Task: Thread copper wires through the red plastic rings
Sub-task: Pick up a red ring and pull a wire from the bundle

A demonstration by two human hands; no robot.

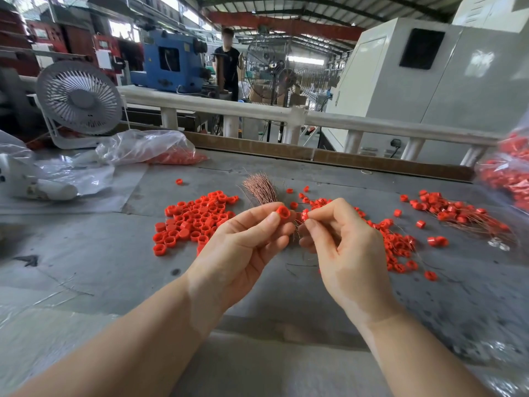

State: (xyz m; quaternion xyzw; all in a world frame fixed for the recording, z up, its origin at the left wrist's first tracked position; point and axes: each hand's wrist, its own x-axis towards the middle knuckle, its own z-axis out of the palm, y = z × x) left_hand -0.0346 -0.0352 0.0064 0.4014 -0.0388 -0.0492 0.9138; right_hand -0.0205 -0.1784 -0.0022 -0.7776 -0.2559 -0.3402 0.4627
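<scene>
two hands mid-threading: left hand [246,239] pinching a red ring [283,212], right hand [343,242] pinching another ring [305,214] with copper wire [297,224]; next probably needing wire tip aligning with hole.

Bag of rings [512,173] cut off rightward

No readable text, label, brand or number can be made out anywhere. Any markings on the background machines are too blurred to be read.
</scene>
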